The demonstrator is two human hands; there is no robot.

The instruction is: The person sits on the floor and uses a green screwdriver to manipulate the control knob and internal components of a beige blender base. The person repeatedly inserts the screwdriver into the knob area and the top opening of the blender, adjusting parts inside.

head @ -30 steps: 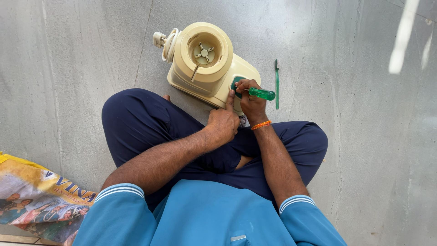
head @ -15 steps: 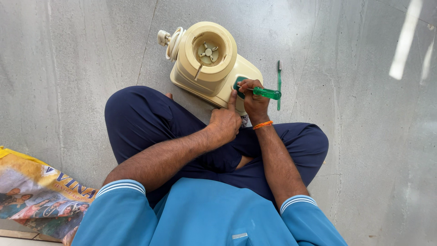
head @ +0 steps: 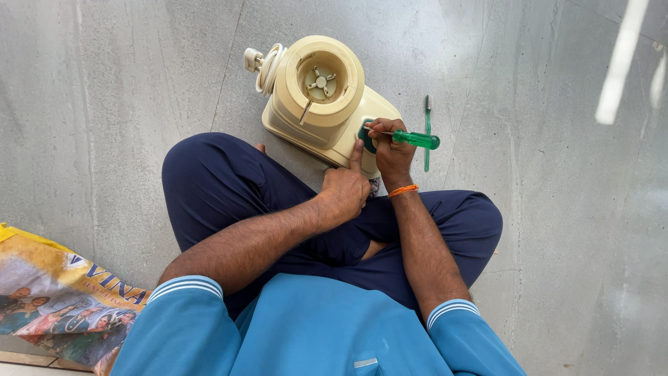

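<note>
Right hand [head: 391, 150] fingers clamp the green screwdriver [head: 415, 139]; left hand [head: 346, 189], seemingly loosely curled, touches the blender base [head: 327, 104].

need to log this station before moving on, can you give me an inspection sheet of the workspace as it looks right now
surface: grey tiled floor, person sits on it cross-legged.
job's things: cream mixer base stands in front of the legs; green-handled screwdriver has its tip at the base's side.
clutter: green toothbrush lies on the floor right of the base.
grippers: right hand holds the screwdriver; left hand has its forefinger against the base.
cables: cream cord and plug wound at the back of the base.
surroundings: printed yellow sack at lower left.
</note>
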